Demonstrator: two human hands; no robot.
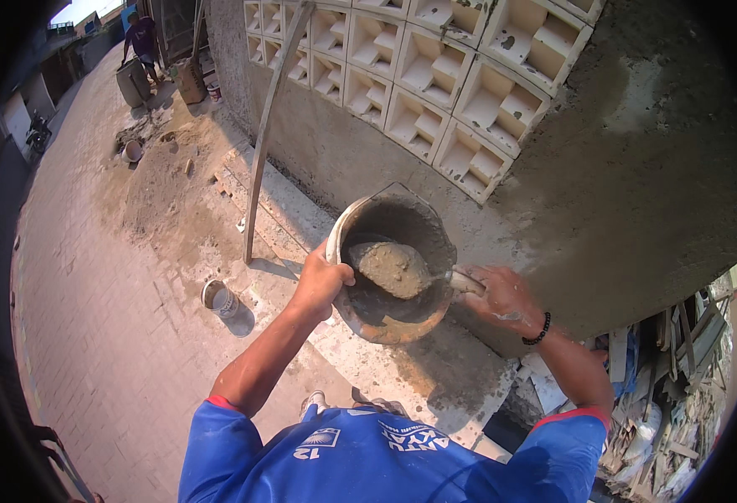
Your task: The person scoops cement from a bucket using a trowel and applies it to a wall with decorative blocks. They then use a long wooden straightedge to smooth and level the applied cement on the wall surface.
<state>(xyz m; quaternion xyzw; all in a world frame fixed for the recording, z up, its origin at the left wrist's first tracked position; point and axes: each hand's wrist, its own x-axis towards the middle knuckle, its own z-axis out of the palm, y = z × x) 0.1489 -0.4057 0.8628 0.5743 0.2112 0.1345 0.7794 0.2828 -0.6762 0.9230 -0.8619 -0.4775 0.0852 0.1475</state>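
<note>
My left hand (325, 281) grips the left rim of a dark, mortar-stained bucket (398, 327), fingers closed on it. My right hand (494, 298), speckled pale and with a beaded bracelet at the wrist, is closed on the handle of a trowel (469, 283). The trowel's blade is inside the bucket, heaped with wet grey mortar (389, 268). The bucket is held up in front of me beside a wall (611, 201) with patches of damp grey render.
Pale vent blocks (427, 67) fill the upper wall, with a leaning plank (259, 168). A small pail (220, 298) stands on the paving. A sand pile (155, 184) lies farther back, near another person (140, 38) by a drum (132, 84). Debris (678, 386) is heaped at right.
</note>
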